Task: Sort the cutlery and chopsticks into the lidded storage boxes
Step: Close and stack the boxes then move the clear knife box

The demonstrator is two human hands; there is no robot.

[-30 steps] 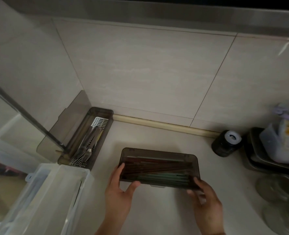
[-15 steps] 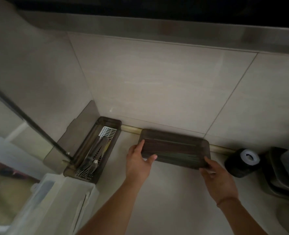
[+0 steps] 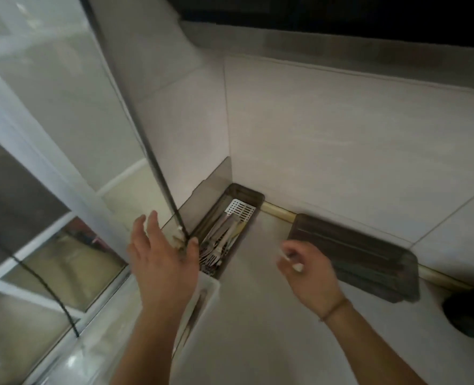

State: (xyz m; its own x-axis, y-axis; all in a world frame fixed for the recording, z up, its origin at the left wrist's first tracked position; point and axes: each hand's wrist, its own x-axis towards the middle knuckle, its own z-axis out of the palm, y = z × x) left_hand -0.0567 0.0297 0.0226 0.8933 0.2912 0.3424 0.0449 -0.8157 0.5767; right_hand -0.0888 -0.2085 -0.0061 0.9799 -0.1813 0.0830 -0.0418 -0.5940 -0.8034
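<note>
Head view of a kitchen counter corner. The left hand (image 3: 160,259) is raised with fingers straight and spread wide, holding nothing, just beside the near end of the open cutlery box (image 3: 230,232). That smoky-brown box stands in the corner against the tiled wall (image 3: 341,151), its hinged lid (image 3: 211,190) tipped up and leaning on the side wall. Inside lie forks (image 3: 215,254), tines toward the viewer, over a white slotted drain insert (image 3: 240,211). The right hand (image 3: 308,273) hovers above the counter (image 3: 258,315) between the two boxes, fingers loosely curled and gripping nothing; a thin band circles its wrist. The closed chopstick box (image 3: 363,257), of the same dark translucent plastic, lies flat against the base of the back wall, to the right of the cutlery box and apart from it; long sticks show dimly through its lid. A white plastic container (image 3: 202,301) sits under the left forearm, touching the near end of the cutlery box. A black round object (image 3: 469,309) rests at the far right edge. A window frame (image 3: 49,176) fills the left side.
</note>
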